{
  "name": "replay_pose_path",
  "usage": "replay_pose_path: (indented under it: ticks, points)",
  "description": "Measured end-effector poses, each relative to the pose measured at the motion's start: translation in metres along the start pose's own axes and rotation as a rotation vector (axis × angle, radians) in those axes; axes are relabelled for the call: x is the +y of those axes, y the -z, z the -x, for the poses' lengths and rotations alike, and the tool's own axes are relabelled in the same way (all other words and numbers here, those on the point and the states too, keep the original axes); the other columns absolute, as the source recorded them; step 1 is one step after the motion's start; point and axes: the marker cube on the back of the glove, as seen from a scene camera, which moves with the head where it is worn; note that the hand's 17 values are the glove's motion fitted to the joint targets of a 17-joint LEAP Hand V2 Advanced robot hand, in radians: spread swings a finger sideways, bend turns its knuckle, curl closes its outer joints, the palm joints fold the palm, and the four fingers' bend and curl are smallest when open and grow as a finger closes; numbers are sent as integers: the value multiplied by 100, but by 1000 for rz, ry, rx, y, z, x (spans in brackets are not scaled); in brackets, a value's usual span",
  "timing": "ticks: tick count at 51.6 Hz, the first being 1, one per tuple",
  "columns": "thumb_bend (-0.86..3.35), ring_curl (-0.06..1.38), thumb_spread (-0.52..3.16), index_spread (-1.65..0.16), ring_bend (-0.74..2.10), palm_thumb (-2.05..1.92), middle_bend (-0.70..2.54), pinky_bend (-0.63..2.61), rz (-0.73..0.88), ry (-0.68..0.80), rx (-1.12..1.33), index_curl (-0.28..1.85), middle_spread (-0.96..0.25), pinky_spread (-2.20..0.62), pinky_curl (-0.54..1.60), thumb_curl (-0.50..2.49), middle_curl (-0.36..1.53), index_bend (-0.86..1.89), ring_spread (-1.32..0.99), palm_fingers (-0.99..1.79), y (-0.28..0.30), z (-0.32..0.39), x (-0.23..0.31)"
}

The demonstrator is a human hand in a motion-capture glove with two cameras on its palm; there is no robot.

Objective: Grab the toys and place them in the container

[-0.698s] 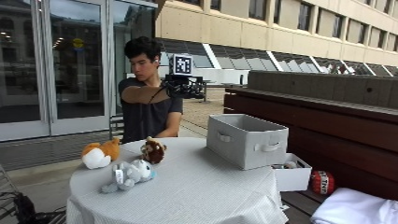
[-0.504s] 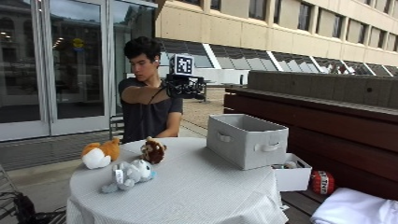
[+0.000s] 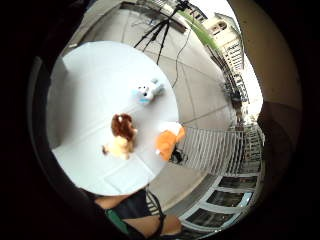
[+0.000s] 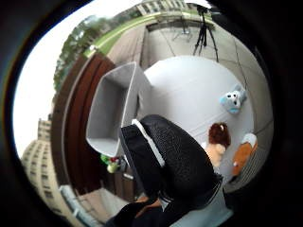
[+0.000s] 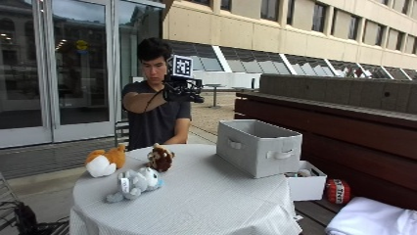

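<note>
Gloved right hand is raised at chest height, well above the round white-clothed table — holding nothing. The thumb-side palm view shows a black-gloved finger arching across the lens, but I can't tell whether the fingers are apart or together.

All three toys lie on the cloth at the side away from the container, none picked yet:
- orange-and-white plush animal near the table edge
- small brown plush with a tan body just beside it
- grey-and-blue plush lying further from the person

Grey fabric storage box with cut-out handles sits open-topped at the other side, well apart from the toys. Its interior looks empty in the palm view. Judging by the high hover, the reach hasn't started.
</note>
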Motion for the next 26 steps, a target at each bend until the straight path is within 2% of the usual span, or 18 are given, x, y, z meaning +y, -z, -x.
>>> replay_pose_path:
  ticks: [16,22,26]
  points:
    - [-6,20,117,-22,21,-9,18,58,45,1,-16,32,-10,-14,32,8,29,18,-32,0,-34,-54,26]
    - [-6,22,115,-22,20,-9,18,59,139,-210,-41,33,-9,-14,33,9,30,17,-32,-1,-50,-51,40]
    - [-7,23,113,-22,20,-10,18,60,64,-35,-56,34,-9,-13,33,10,31,17,-32,-2,-74,-64,38]
